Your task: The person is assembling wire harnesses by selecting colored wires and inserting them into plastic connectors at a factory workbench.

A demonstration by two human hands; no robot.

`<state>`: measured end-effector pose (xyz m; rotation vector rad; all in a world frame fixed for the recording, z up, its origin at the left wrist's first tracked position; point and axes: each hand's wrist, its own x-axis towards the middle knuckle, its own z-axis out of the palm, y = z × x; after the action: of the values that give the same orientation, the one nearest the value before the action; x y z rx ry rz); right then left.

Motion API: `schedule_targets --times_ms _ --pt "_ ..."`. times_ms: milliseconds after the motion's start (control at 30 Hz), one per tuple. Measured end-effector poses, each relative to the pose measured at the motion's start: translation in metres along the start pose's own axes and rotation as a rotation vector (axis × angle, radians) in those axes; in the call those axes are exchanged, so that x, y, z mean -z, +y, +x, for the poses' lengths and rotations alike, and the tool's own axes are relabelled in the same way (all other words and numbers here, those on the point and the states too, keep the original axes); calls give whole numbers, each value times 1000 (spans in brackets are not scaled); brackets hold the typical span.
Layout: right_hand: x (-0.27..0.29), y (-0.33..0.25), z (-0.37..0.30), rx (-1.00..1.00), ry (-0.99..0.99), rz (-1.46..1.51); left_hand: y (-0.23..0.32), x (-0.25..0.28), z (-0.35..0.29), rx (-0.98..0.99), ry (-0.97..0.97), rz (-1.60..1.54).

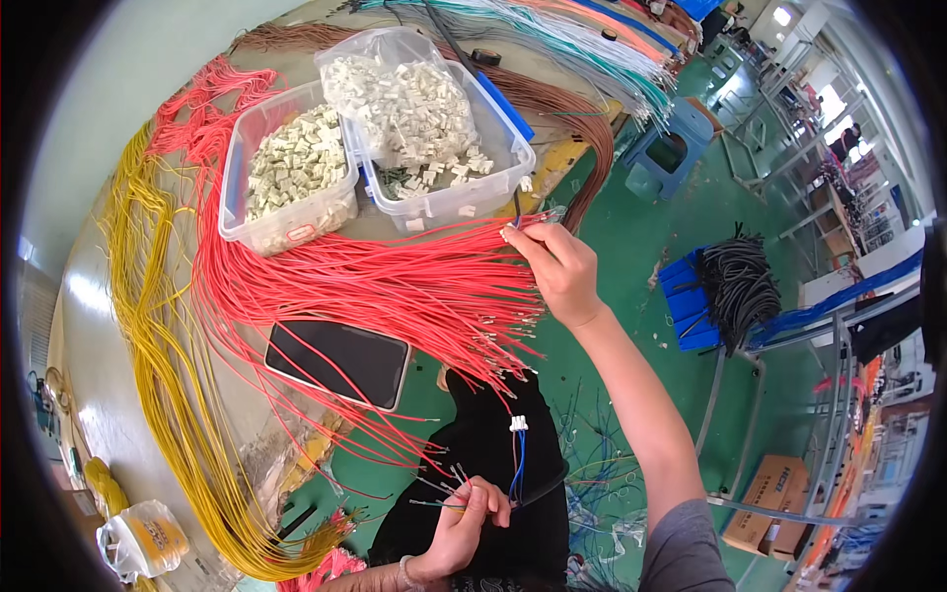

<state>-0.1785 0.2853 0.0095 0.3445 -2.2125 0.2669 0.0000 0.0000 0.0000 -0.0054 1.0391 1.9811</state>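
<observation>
This is a workshop, on something like a factory floor — the bulk supplies give it away. Long bundles of red wires (375, 281), yellow wires (148, 395) and brown wires (577, 113) spread over a worktable (84, 335), beside a clear plastic tub (229, 212) heaped with small white connectors (296, 158). Wire scraps (592, 483) litter a green floor (641, 247) — and a plastic stool (686, 138), metal frames (718, 395), a cardboard box (769, 503) and black cables (740, 281) piled on a blue bin (681, 296) stand around.
</observation>
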Motion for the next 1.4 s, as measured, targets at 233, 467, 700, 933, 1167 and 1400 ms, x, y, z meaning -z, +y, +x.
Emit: schedule_targets --times_ms 233,467,700,933,1167,1400 --pt "16 3 0 -100 66 44 1 -5 12 -3 23 51" --pt "131 -125 -72 -1143 -288 848 20 -15 23 -185 -4 88" --pt "156 -204 -109 -1023 -667 973 7 -21 11 -238 -49 58" --pt "182 -257 -145 -1288 -302 1033 3 -38 -17 -100 -115 -45" --pt "196 -274 -162 -1391 -105 1062 2 -52 -38 -146 -167 6" --pt "214 -266 -119 -867 -99 48 12 -65 -36 -443 -175 542"
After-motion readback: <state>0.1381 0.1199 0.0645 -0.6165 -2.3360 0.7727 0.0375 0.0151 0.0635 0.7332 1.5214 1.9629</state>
